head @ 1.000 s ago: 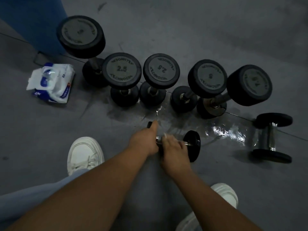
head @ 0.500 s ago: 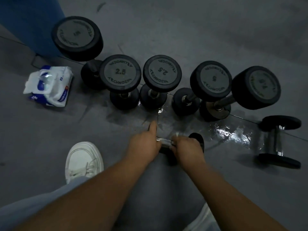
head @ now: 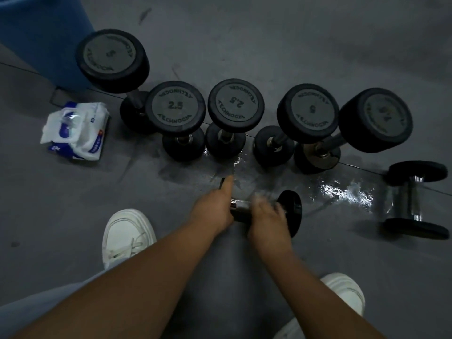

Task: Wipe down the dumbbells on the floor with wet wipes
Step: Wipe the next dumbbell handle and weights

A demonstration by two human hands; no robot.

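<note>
A small dumbbell [head: 292, 211] with black plates and a chrome handle lies on the grey floor in front of me. My left hand [head: 212, 211] grips its left end, with the index finger stretched out over the left plate. My right hand [head: 267, 216] is curled round the handle and blurred by motion. A pale bit of wet wipe [head: 244, 205] shows under its fingers. The pack of wet wipes [head: 75, 130] lies on the floor at the left.
Several larger black dumbbells [head: 176, 108] stand on end in a row behind the small one. Another small dumbbell [head: 413, 199] lies at the right beside a wet patch [head: 342, 192]. A blue bin [head: 36, 33] stands at the far left. My white shoes [head: 127, 236] flank my arms.
My right hand slid right along the handle until it covered the right plate, then came back toward the middle. My left hand has kept its grip on the left end.
</note>
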